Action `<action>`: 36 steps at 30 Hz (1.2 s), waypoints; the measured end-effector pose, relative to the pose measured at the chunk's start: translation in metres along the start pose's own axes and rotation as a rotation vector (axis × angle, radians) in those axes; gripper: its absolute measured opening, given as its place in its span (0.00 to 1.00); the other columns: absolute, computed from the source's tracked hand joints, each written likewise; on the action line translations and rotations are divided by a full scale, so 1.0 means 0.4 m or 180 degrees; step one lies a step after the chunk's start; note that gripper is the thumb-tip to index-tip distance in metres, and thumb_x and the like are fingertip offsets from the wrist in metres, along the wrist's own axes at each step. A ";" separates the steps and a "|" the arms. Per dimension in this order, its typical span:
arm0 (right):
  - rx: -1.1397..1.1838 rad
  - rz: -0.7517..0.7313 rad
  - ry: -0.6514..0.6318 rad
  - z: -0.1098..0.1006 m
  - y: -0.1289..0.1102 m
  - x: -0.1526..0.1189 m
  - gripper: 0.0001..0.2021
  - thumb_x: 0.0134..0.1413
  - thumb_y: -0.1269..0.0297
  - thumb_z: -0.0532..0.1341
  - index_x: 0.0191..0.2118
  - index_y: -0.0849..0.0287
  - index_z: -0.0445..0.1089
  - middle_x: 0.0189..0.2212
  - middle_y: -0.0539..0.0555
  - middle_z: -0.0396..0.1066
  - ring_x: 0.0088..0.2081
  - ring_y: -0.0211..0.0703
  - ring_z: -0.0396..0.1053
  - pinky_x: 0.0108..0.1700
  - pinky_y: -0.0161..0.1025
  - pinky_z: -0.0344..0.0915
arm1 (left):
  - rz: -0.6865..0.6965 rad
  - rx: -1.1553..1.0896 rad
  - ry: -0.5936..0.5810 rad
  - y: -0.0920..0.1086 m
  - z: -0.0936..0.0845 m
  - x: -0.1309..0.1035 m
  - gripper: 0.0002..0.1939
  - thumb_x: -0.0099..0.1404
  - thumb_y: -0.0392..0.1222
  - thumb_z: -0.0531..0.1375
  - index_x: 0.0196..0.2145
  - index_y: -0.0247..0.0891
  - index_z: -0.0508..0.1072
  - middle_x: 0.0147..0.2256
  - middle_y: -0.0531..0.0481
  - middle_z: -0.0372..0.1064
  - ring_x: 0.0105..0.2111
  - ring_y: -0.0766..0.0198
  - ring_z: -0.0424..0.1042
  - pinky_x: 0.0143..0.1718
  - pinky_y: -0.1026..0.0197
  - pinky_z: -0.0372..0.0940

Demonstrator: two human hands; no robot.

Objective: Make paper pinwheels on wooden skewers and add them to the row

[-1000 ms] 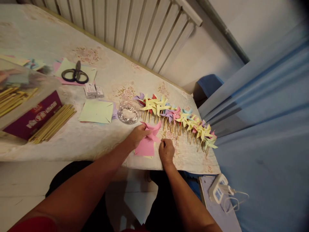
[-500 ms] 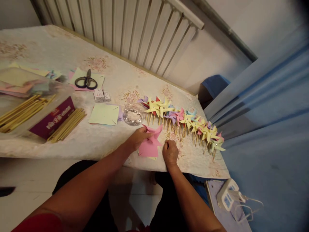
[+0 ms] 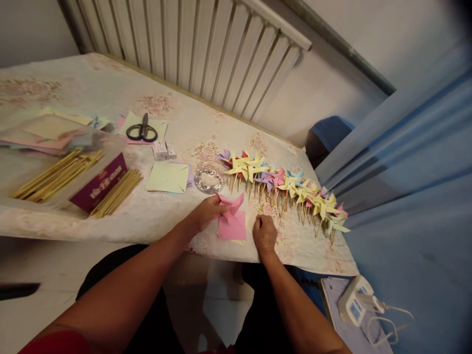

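My left hand [image 3: 207, 212] pinches a pink paper pinwheel [image 3: 231, 202] with its corners folded in toward the middle. Just below it, a pink paper square [image 3: 232, 227] lies on the cloth over a pale yellow sheet that shows at the edge. To the right, my right hand [image 3: 265, 233] rests on the table in a closed fist; whether anything small is inside is hidden. A round clear container of shiny small pieces [image 3: 208, 180] sits beyond my left hand. Finished pinwheels on sticks [image 3: 289, 184] lie in a long row beyond my right hand.
Slit pale green paper squares [image 3: 167, 177] lie left of the container. Farther left are small white boxes [image 3: 164, 150], scissors [image 3: 142, 130] on more paper, and bamboo sticks [image 3: 117, 192] by a clear plastic bag [image 3: 22, 162]. A power strip [image 3: 356, 302] stands off the table's right end.
The view has shifted, so everything on the table sits slightly farther right. My left hand still grips the pink pinwheel, and my right fist stays on the table.
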State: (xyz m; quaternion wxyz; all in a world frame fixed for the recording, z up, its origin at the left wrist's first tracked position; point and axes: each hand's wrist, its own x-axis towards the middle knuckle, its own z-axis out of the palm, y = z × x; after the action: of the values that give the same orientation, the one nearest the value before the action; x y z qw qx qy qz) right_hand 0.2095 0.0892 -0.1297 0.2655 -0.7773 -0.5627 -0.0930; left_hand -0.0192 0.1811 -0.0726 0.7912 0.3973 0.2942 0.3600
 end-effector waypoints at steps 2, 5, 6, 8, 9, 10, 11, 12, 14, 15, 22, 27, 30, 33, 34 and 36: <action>-0.0020 0.0012 0.0005 -0.001 -0.002 -0.001 0.11 0.59 0.69 0.51 0.35 0.59 0.72 0.33 0.55 0.69 0.35 0.43 0.64 0.37 0.38 0.55 | 0.0021 -0.0010 -0.0004 0.005 -0.004 -0.004 0.19 0.45 0.44 0.72 0.32 0.33 0.73 0.28 0.52 0.72 0.28 0.68 0.68 0.31 0.65 0.61; -0.0060 0.0008 0.0043 -0.002 -0.004 -0.002 0.11 0.59 0.68 0.51 0.35 0.59 0.72 0.34 0.55 0.70 0.36 0.44 0.64 0.37 0.38 0.55 | 0.0041 0.0015 0.0063 0.008 -0.009 -0.008 0.19 0.44 0.44 0.72 0.32 0.34 0.73 0.27 0.52 0.71 0.27 0.68 0.66 0.30 0.66 0.60; -0.0067 0.0001 0.0048 -0.002 -0.004 -0.002 0.12 0.59 0.68 0.51 0.35 0.59 0.72 0.34 0.55 0.70 0.36 0.44 0.64 0.37 0.38 0.55 | 0.0030 0.0017 0.0077 0.008 -0.011 -0.008 0.19 0.44 0.44 0.73 0.31 0.34 0.73 0.27 0.52 0.71 0.27 0.68 0.66 0.30 0.65 0.60; -0.0065 -0.0013 0.0043 -0.002 -0.005 -0.002 0.12 0.59 0.68 0.51 0.35 0.60 0.72 0.33 0.56 0.70 0.36 0.44 0.64 0.37 0.38 0.56 | 0.0007 -0.0019 0.0080 0.007 -0.013 -0.006 0.19 0.43 0.44 0.73 0.31 0.34 0.73 0.27 0.52 0.71 0.27 0.68 0.67 0.30 0.65 0.60; -0.0060 -0.0015 0.0037 -0.002 -0.005 -0.002 0.12 0.59 0.68 0.51 0.35 0.60 0.72 0.33 0.56 0.70 0.36 0.44 0.64 0.38 0.38 0.56 | -0.0002 -0.0041 0.0067 0.005 -0.013 -0.005 0.19 0.43 0.44 0.73 0.32 0.34 0.73 0.27 0.52 0.71 0.27 0.67 0.67 0.31 0.65 0.61; -0.0055 -0.0014 0.0032 -0.002 -0.004 -0.002 0.12 0.59 0.68 0.51 0.35 0.60 0.72 0.33 0.56 0.70 0.36 0.44 0.65 0.38 0.38 0.56 | -0.0002 -0.0061 0.0042 0.003 -0.013 -0.003 0.19 0.44 0.44 0.73 0.32 0.34 0.73 0.28 0.52 0.72 0.27 0.67 0.68 0.31 0.64 0.61; -0.0053 -0.0009 0.0032 -0.002 -0.004 -0.002 0.12 0.59 0.68 0.51 0.35 0.60 0.72 0.34 0.56 0.70 0.36 0.44 0.65 0.38 0.39 0.56 | 0.0000 -0.0080 0.0003 0.000 -0.013 0.000 0.19 0.44 0.44 0.73 0.33 0.34 0.74 0.29 0.51 0.72 0.28 0.67 0.69 0.32 0.64 0.62; -0.0052 -0.0010 0.0030 -0.002 -0.004 -0.003 0.12 0.58 0.67 0.51 0.36 0.60 0.72 0.34 0.56 0.70 0.35 0.44 0.65 0.38 0.39 0.56 | 0.0003 -0.0093 -0.0038 -0.003 -0.011 0.002 0.19 0.45 0.44 0.73 0.33 0.34 0.74 0.29 0.51 0.73 0.28 0.66 0.69 0.32 0.64 0.62; -0.0070 -0.0012 0.0041 -0.001 -0.002 -0.004 0.12 0.58 0.67 0.51 0.36 0.60 0.72 0.34 0.56 0.71 0.35 0.45 0.65 0.38 0.39 0.56 | -0.0011 -0.0114 -0.0131 -0.011 -0.008 0.007 0.20 0.46 0.44 0.72 0.35 0.33 0.74 0.31 0.49 0.74 0.29 0.66 0.70 0.33 0.63 0.63; -0.0088 -0.0020 0.0048 0.000 -0.002 -0.005 0.13 0.58 0.67 0.51 0.35 0.59 0.72 0.33 0.56 0.70 0.35 0.45 0.65 0.37 0.39 0.56 | -0.0011 -0.0129 -0.0151 -0.015 -0.005 0.009 0.20 0.46 0.44 0.72 0.35 0.33 0.75 0.32 0.49 0.74 0.29 0.66 0.70 0.33 0.63 0.64; -0.0228 -0.0069 0.0071 0.006 0.006 -0.010 0.13 0.59 0.65 0.51 0.35 0.59 0.72 0.32 0.57 0.70 0.35 0.46 0.65 0.35 0.40 0.55 | -0.0009 -0.0288 -0.0354 -0.030 0.011 0.023 0.21 0.43 0.44 0.72 0.34 0.32 0.75 0.29 0.49 0.73 0.27 0.66 0.69 0.32 0.64 0.62; -0.0221 -0.0116 0.0095 0.004 0.007 -0.011 0.13 0.59 0.64 0.51 0.35 0.59 0.73 0.32 0.58 0.70 0.34 0.47 0.66 0.36 0.41 0.56 | 0.0048 -0.0210 -0.0326 -0.026 0.021 0.023 0.19 0.43 0.43 0.71 0.32 0.32 0.75 0.27 0.51 0.71 0.26 0.66 0.68 0.33 0.62 0.62; -0.0215 -0.0104 0.0074 0.002 0.004 -0.011 0.13 0.58 0.63 0.51 0.36 0.59 0.73 0.33 0.59 0.71 0.35 0.48 0.66 0.36 0.41 0.57 | 0.0035 -0.0199 -0.0303 -0.024 0.015 0.017 0.18 0.43 0.43 0.71 0.32 0.32 0.75 0.27 0.51 0.71 0.26 0.66 0.68 0.33 0.62 0.62; -0.0184 -0.0066 0.0063 0.003 0.002 -0.012 0.14 0.57 0.63 0.51 0.36 0.60 0.73 0.33 0.60 0.71 0.35 0.49 0.66 0.37 0.42 0.58 | 0.0061 -0.0122 -0.0266 -0.025 -0.002 0.010 0.17 0.45 0.43 0.70 0.32 0.32 0.75 0.27 0.50 0.71 0.27 0.65 0.68 0.33 0.62 0.62; -0.0149 -0.0043 0.0058 0.003 0.004 -0.012 0.14 0.57 0.63 0.51 0.35 0.60 0.73 0.33 0.60 0.72 0.35 0.49 0.66 0.37 0.42 0.58 | 0.0075 -0.0100 -0.0253 -0.025 -0.009 0.008 0.18 0.45 0.43 0.70 0.32 0.32 0.75 0.28 0.49 0.71 0.28 0.65 0.69 0.33 0.62 0.62; 0.0043 0.0046 0.0022 0.005 0.014 -0.011 0.14 0.56 0.62 0.52 0.34 0.60 0.73 0.33 0.60 0.72 0.35 0.49 0.67 0.38 0.43 0.59 | 0.0123 -0.0095 -0.0240 -0.024 -0.021 0.003 0.19 0.45 0.44 0.71 0.34 0.32 0.76 0.30 0.49 0.73 0.29 0.65 0.69 0.33 0.63 0.62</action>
State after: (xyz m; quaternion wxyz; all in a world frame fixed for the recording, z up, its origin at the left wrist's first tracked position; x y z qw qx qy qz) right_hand 0.2127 0.0854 -0.1351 0.2734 -0.7792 -0.5568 -0.0900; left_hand -0.0216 0.1817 -0.0852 0.8004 0.4043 0.2511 0.3644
